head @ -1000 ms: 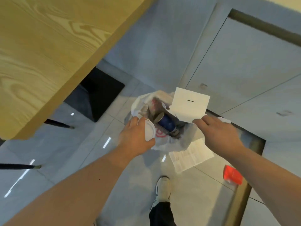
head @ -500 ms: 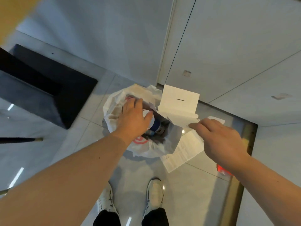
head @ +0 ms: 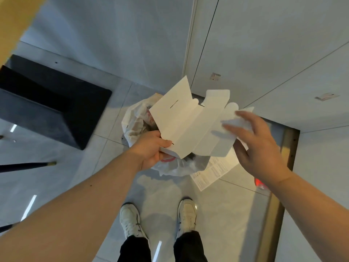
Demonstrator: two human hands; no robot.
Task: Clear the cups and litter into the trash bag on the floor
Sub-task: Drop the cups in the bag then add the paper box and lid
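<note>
A white plastic trash bag (head: 136, 121) with red print stands open on the grey floor in front of my feet. Above its mouth hangs a flattened white cardboard box (head: 188, 125), unfolded with its flaps spread. My left hand (head: 151, 150) is shut on the box's lower left corner. My right hand (head: 258, 146) is at the box's right flap with its fingers spread, and the fingertips are blurred, so I cannot tell if they grip it. The box hides most of the bag's inside.
A printed paper sheet (head: 213, 171) lies on the floor to the right of the bag. A red object (head: 261, 183) lies farther right, half behind my right wrist. A black base (head: 49, 103) and a wooden table edge (head: 15, 27) are at left.
My left hand has left the bag's inside and taken hold of the box's lower corner. The box has unfolded wider above the bag. My right hand has opened its fingers.
</note>
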